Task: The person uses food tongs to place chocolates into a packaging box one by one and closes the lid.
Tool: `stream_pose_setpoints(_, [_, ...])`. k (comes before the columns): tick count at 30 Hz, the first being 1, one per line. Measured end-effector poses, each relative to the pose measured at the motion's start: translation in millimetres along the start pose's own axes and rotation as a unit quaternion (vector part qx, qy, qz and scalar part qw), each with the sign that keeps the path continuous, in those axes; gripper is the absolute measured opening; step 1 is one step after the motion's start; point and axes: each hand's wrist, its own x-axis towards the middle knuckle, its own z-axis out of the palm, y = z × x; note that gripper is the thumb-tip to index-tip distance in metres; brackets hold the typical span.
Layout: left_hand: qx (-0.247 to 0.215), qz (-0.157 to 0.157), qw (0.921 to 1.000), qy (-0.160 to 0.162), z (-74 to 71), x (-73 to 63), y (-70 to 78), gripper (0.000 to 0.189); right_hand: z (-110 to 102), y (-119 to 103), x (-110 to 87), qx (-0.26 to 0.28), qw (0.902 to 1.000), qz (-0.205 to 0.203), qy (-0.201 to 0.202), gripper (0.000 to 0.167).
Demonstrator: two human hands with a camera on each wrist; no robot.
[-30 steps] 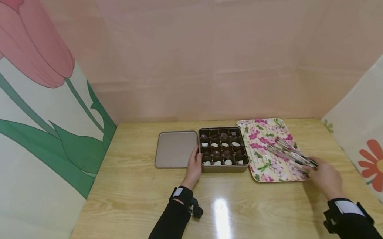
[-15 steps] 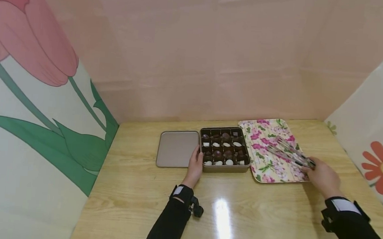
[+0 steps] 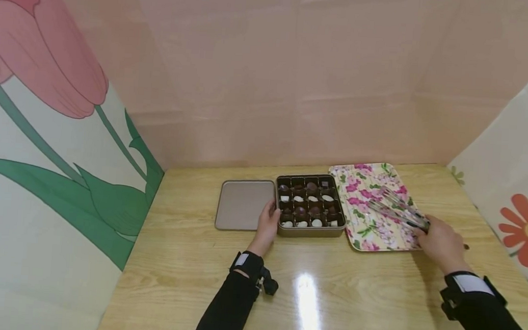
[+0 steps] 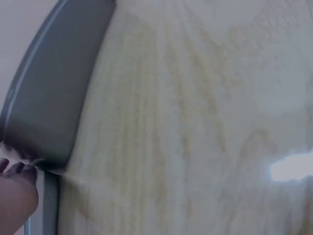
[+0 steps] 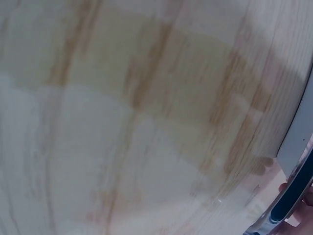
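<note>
A metal tin holds rows of dark and white chocolates in a divided insert. Against its left front corner rests my left hand, fingers along the side wall; the left wrist view shows the fingertips at that grey wall. My right hand grips a pair of metal tongs by their handles, the two arms spread apart and pointing left over a floral tray. Nothing sits between the tongs' tips. In the right wrist view a dark blue handle grip lies across the fingers.
The tin's flat lid lies just left of it. The tray stands close at the tin's right side. A pink backdrop rises behind the wooden table, with printed flower panels on both sides.
My right hand has shifted slightly left along the tongs, and a handle end now shows behind it. The left wrist has moved slightly left; the tin and tray stay in place.
</note>
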Motion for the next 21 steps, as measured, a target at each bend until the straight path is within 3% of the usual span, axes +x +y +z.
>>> stream_pose_setpoints(5, [0.043,0.028,0.9986,-0.012,-17.7,-2.8,5.3,0.047,4,-1,-3.8,-0.001,0.9991,-0.011,0.041,0.067])
stream_pose_setpoints(7, [0.117,0.047,0.9918,-0.018,-29.6,-5.3,6.0,0.043,7,1,-6.4,0.005,0.9981,-0.016,0.059,0.065])
stream_pose_setpoints(8, [0.166,0.059,0.9842,-0.021,-36.3,-6.9,6.3,0.04,9,2,-8.0,0.009,0.9975,-0.02,0.068,0.063])
stream_pose_setpoints(10, [0.273,0.081,0.9582,-0.025,-50.8,-11.0,7.3,0.036,13,4,-11.3,0.019,0.9955,-0.031,0.087,0.06])
stream_pose_setpoints(13, [0.417,0.116,0.9009,-0.026,-73.2,-18.0,9.6,0.031,15,1,-18.1,0.034,0.9911,-0.049,0.119,0.055])
stream_pose_setpoints(15, [0.478,0.137,0.8673,-0.032,-86.5,-21.8,11.9,0.028,15,-5,-21.7,0.044,0.9878,-0.064,0.136,0.052])
stream_pose_setpoints(18, [0.53,0.173,0.8291,-0.039,-101.9,-25.7,13.8,0.025,14,-19,-26.9,0.065,0.9791,-0.097,0.166,0.048])
stream_pose_setpoints(21, [0.565,0.192,0.8006,-0.055,-111.5,-32.3,11.2,0.022,18,-35,-36.8,0.091,0.9695,-0.128,0.188,0.045])
